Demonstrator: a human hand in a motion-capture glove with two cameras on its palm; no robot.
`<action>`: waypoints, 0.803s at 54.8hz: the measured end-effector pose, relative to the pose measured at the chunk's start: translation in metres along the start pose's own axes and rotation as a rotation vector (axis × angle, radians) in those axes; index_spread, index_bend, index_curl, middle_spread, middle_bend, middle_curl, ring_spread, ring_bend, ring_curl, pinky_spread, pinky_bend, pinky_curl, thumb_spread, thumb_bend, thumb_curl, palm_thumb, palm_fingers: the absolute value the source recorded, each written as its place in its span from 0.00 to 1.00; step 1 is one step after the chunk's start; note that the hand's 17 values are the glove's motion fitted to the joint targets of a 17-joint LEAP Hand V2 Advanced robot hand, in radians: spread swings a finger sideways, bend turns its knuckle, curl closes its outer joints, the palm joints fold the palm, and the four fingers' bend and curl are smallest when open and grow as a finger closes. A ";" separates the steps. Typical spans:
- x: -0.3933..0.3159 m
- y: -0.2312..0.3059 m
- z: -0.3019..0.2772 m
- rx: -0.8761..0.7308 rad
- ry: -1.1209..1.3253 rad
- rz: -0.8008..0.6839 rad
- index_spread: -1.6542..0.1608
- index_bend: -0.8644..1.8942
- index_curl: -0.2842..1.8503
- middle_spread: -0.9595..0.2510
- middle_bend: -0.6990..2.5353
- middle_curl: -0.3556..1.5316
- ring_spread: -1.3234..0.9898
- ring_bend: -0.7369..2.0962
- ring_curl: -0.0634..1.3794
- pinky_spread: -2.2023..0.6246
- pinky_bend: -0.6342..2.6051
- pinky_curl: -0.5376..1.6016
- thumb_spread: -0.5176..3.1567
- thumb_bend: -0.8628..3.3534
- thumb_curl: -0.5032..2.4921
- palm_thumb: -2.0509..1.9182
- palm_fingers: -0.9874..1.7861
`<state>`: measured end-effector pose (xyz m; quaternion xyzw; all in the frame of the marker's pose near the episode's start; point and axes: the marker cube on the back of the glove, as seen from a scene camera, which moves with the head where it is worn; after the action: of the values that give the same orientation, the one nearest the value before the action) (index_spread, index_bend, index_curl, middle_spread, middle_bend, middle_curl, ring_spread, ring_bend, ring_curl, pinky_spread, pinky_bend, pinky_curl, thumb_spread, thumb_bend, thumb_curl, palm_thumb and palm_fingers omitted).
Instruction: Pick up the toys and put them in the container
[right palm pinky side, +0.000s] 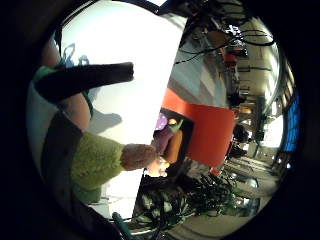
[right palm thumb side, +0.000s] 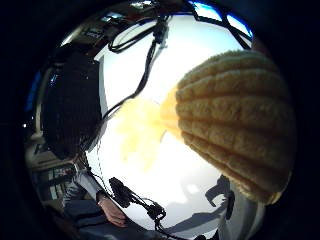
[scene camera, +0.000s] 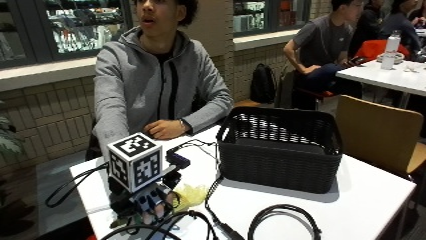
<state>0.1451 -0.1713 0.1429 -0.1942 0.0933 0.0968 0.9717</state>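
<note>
1. The black-gloved right hand (scene camera: 148, 200) curls round a yellow ribbed plush toy (right palm thumb side: 235, 122) above the white table (scene camera: 373, 200), well short of the black woven plastic basket (scene camera: 279, 147) — it seems to be gripped, though the glove hides most of it.
2. Risk: the soft, rounded plush could slip out, or snag the black cables (scene camera: 279, 220) lying before the basket.

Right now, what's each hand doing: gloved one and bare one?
Gloved right hand: grip curled around a yellow plush toy, low over the table.
Bare left hand: resting on the table, holding nothing.
</note>
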 end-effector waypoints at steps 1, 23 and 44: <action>-0.001 0.001 -0.002 0.007 -0.001 -0.001 0.76 0.35 0.26 0.63 0.42 0.41 0.45 0.60 0.34 0.68 0.47 0.44 0.58 0.28 0.29 0.65 0.69; -0.078 -0.017 -0.117 0.245 -0.157 -0.170 0.79 0.39 0.28 0.53 0.49 0.53 0.41 0.69 0.46 0.65 0.53 0.50 0.53 0.29 0.36 0.70 0.64; -0.288 -0.050 -0.181 0.314 0.017 -0.602 0.81 0.43 0.35 0.49 0.52 0.64 0.41 0.73 0.51 0.65 0.56 0.53 0.51 0.28 0.40 0.70 0.59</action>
<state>-0.1473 -0.3314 0.0595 -0.0618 0.0536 -0.2119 0.9739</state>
